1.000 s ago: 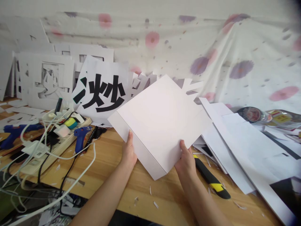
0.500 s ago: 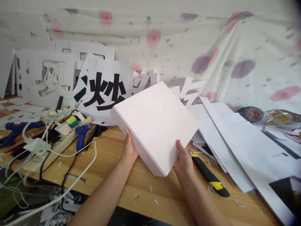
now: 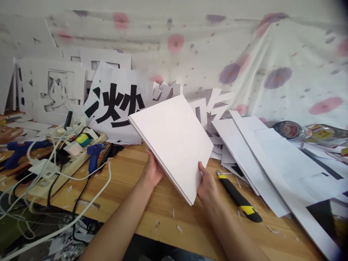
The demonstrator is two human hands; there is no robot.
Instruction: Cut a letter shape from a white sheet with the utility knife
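A stack of square white foam boards [image 3: 174, 143] is held tilted above the wooden table [image 3: 130, 188]. My left hand [image 3: 152, 170] grips the stack from below at its left edge. My right hand [image 3: 207, 185] pinches the near corner, thumb on top. A black and yellow utility knife [image 3: 237, 197] lies on the table just right of my right hand. Behind the stack leans a white sheet with black characters [image 3: 116, 103].
Two blue glue guns [image 3: 94, 156] [image 3: 17, 149], a power strip [image 3: 54, 166] and tangled white and black cables fill the left side. Overlapping white sheets [image 3: 272, 163] cover the right. Cut-out white boards [image 3: 54, 90] lean at the back left. Another person's hand [image 3: 8, 133] shows at the left edge.
The stack has tipped so its thick side face is less visible, and has come lower and nearer. White cut-out pieces behind it are now uncovered. Another person's hand has appeared at the left edge.
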